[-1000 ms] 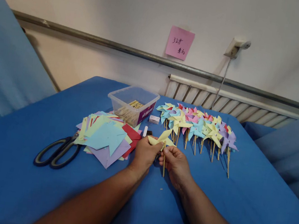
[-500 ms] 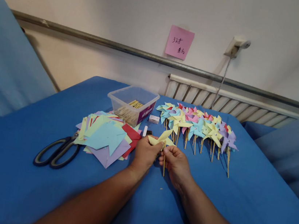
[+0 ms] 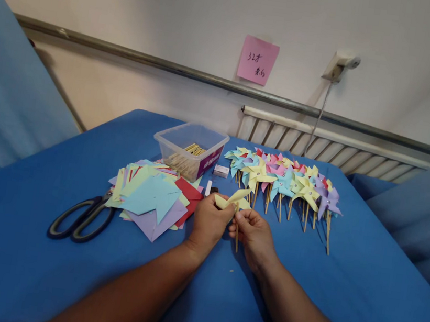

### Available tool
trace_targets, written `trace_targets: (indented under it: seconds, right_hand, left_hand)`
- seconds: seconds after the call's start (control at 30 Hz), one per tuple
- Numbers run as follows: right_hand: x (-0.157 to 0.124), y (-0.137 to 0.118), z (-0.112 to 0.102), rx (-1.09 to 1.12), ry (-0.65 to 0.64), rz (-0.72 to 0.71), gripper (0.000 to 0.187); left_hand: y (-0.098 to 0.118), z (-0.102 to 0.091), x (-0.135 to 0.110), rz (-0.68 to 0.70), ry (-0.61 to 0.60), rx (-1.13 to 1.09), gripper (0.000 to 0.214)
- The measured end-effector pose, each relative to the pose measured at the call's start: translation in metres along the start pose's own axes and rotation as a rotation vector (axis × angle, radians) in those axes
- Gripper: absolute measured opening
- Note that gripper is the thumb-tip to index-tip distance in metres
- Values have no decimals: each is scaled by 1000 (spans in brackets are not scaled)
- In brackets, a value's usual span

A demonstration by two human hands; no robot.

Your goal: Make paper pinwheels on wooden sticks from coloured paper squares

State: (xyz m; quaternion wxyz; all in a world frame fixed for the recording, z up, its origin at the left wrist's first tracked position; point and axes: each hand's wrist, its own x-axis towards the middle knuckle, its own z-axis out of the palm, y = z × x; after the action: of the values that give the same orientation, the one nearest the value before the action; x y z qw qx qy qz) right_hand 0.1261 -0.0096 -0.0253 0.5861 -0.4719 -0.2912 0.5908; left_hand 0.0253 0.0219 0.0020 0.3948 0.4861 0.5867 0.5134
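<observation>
Black scissors (image 3: 103,205) beside paper squares (image 3: 150,199) — clear box (image 3: 173,151) behind

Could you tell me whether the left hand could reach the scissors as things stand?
Probably yes: the left hand grips a pinwheel, but the scissors lie on its side, handles uncovered.

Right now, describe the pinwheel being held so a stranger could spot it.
On the blue table, in front of the row of finished pinwheels, the left hand and right hand meet. Between them is a yellow pinwheel, the only one being held.
</observation>
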Motion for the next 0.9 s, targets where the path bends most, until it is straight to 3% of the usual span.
trace_targets:
  seconds: [0.43, 0.9]
  right_hand:
    - [-1, -1, 0, 0, 9, -4, 37]
    - [0, -8, -4, -19, 30, 2, 40]
  left_hand:
    - [1, 0, -3, 50, -49, 36, 13]
    - [-9, 2, -2, 67, -144, -79, 22]
